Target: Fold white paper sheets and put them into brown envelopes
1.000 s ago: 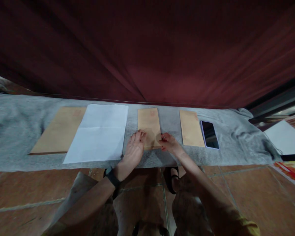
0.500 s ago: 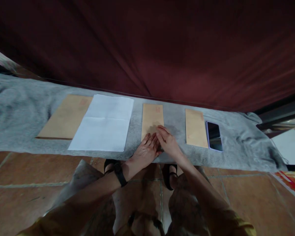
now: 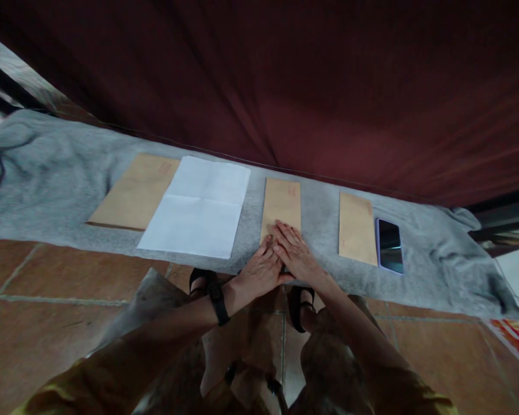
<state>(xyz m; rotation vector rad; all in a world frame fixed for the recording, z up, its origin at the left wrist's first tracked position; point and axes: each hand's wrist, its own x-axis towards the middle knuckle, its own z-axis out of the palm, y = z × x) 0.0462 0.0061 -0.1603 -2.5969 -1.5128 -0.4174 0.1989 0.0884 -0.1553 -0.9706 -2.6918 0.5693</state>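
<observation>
A brown paper envelope (image 3: pixel 282 202) with faint red print lies upright-on in the middle of the grey cloth. Both my hands rest on its near end and cover it. My left hand (image 3: pixel 260 271) lies flat, fingers stretched out, a dark watch on the wrist. Beside it and touching it, my right hand (image 3: pixel 298 253) is spread flat with its fingertips on the envelope. To the left lies a stack of white paper sheets (image 3: pixel 199 207) with a crease across it. The sheets partly overlap another brown envelope (image 3: pixel 134 190). Right of my hands lies a further envelope (image 3: pixel 357 227).
A phone (image 3: pixel 390 245) with a purple edge lies against the right envelope. The grey cloth (image 3: pixel 320 230) covers a narrow bench. Behind it hangs a dark red curtain (image 3: pixel 285 86). Tiled floor (image 3: pixel 47 276) shows in front, with my feet under the bench edge.
The view has shifted and tilted slightly, so the things appear farther right. My right hand now lies flatter, with its fingers spread on the envelope next to my left.
</observation>
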